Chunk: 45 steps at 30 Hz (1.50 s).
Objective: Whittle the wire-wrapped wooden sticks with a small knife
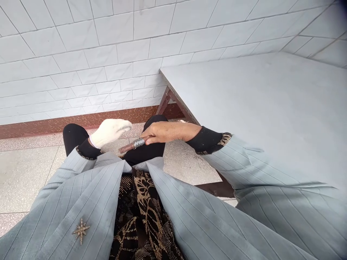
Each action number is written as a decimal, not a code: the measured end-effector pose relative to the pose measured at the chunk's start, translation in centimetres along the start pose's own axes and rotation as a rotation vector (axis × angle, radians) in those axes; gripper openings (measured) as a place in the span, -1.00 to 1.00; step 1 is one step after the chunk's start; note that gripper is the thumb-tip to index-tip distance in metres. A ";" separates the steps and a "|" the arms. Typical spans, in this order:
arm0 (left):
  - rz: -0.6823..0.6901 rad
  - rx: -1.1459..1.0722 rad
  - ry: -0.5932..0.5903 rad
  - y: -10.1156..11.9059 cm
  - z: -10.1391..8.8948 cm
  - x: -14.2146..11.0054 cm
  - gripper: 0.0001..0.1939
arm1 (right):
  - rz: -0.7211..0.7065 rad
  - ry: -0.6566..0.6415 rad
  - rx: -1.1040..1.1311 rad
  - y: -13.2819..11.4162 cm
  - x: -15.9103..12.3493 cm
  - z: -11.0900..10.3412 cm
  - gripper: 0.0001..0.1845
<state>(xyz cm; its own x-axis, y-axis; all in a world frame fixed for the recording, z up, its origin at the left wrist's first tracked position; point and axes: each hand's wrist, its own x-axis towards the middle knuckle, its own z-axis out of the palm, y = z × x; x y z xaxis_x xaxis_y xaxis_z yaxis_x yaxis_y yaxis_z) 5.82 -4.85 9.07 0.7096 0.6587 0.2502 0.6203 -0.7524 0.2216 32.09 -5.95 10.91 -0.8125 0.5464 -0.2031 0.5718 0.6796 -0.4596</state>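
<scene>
My right hand [166,131], bare, is closed around a wooden-handled tool [128,148]. The brown, worn handle sticks out to the left of the fist and has silvery wire wound about it. Whatever lies at the tool's other end is hidden behind the hand. To the left, above my knee, is my left hand [110,132] in a white knitted glove. Its fingers are curled and pressed together, and the side facing away from me is hidden, so anything inside them does not show. A small gap separates the glove from the handle.
A large pale tabletop [257,97] on a reddish-brown frame [166,101] fills the right side. White tiled walls [108,54] rise ahead, with a brown skirting band [48,126] below. Speckled floor tiles [24,173] lie around my black-clad knees [74,135].
</scene>
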 end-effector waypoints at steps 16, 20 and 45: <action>-0.075 -0.352 -0.151 1.7 5.5 -0.6 -0.64 | 0.430 0.483 -0.232 0.5 0.6 -0.2 -0.72; -0.062 -0.004 -0.199 1.9 5.5 -0.7 -0.61 | 0.487 0.283 -0.439 0.2 0.7 0.4 -0.68; -0.096 -0.609 -0.144 0.6 6.2 -1.0 -0.68 | 0.364 0.580 0.203 1.1 1.2 0.3 -0.75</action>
<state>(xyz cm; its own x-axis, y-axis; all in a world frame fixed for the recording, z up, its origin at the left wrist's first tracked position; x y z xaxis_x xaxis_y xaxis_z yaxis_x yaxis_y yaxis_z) 7.55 -6.02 3.15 0.7244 0.6844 0.0824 0.4120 -0.5257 0.7442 31.67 -4.73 9.89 -0.3508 0.9319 0.0924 0.7175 0.3309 -0.6130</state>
